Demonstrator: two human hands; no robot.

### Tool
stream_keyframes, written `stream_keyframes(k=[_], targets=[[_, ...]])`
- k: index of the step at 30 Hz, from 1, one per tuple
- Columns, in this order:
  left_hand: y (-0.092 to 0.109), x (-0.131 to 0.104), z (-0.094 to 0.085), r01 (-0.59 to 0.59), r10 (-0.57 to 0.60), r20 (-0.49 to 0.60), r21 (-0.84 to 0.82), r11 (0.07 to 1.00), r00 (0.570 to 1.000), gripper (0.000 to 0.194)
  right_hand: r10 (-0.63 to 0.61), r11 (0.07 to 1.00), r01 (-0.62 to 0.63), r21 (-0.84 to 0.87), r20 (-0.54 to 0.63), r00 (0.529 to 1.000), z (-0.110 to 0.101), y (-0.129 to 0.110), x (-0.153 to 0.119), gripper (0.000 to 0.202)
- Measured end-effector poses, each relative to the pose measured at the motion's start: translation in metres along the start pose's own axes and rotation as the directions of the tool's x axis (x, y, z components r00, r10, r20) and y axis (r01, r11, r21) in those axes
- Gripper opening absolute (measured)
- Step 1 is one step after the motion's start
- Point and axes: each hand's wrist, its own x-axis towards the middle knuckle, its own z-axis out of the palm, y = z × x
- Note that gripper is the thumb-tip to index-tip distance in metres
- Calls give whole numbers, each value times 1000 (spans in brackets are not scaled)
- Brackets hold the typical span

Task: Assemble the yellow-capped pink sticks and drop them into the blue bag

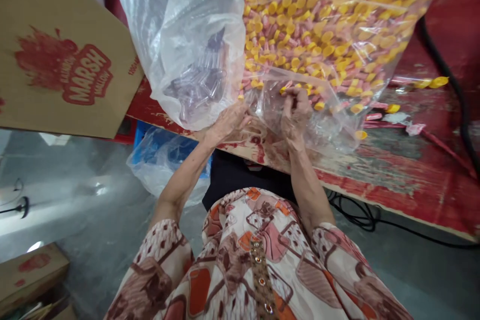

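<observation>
Beside the mouth of a whitish plastic bag (150,20) of clear plastic tubes (204,77) is my left hand (233,119). Its fingers are closed together, and whatever they hold is too indistinct to name. Farther right, my right hand (297,115) reaches over the open front of a large clear bag (348,130). That bag is full of small pink pieces with yellow caps (300,30). The right thumb and fingers are curled in a pinch, with one yellow-capped pink piece (284,89) at their tips.
A cardboard box (63,65) stands on the left of the worn red table (405,160). Loose capped pieces (392,108) and a black cable (446,70) lie at the right. Below the table edge are a blue crate (168,147) with plastic film and a coiled black cord (360,217).
</observation>
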Motion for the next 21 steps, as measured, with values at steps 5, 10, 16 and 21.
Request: stream_keyframes(k=[5,10,16,21], targets=[[9,-5,1,43,-44,-108,-10,999,993,16,-27,967,-36,-251,-242,970,-47,13,-8,30],[24,-3,2,73,-73,-102,-7,997,992,14,24,884,-37,-467,-34,999,-66,20,-25,28],[24,-3,21,25,-75,-285,-174,984,956,15,-34,827,12,-562,-29,999,-54,32,-24,48],[38,-7,31,26,-67,-245,-167,986,967,4,-81,821,70,-566,5,997,-57,34,-24,35]])
